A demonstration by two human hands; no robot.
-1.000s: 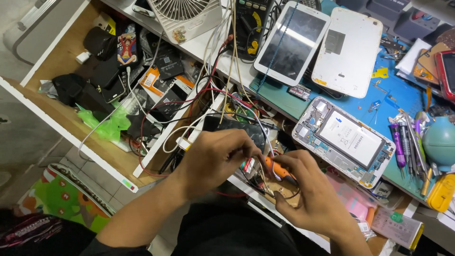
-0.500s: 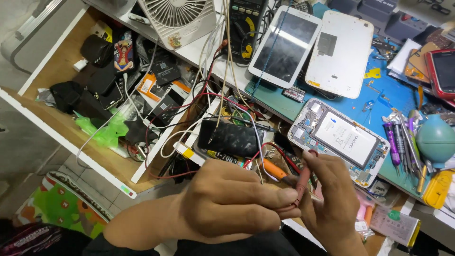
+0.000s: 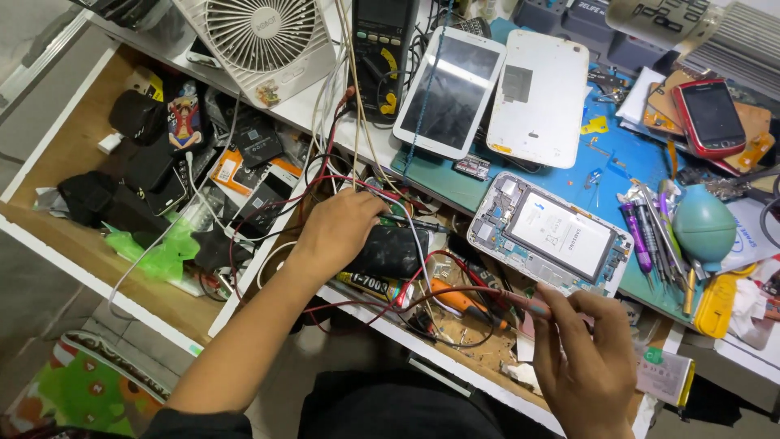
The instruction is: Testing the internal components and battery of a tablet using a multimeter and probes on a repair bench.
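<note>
The left hand (image 3: 345, 228) lies flat and loose on a black phone (image 3: 392, 250) in the open drawer, gripping nothing, while to its right the right hand (image 3: 587, 358) holds a red probe (image 3: 520, 302) in a narrow fingertip grip, just below the opened phone (image 3: 552, 236) on the counter (image 3: 617, 162).

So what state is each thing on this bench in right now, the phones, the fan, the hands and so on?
Left hand: reaching into the drawer, resting on a black phone.
Right hand: pinching a thin red probe, its red lead trailing off.
Opened phone: back cover off, insides showing.
White tablet: face up, screen dark.
White back cover: detached, lying flat.
Fan: whether it spins, cannot tell.
Red phone: screen dark.
</note>
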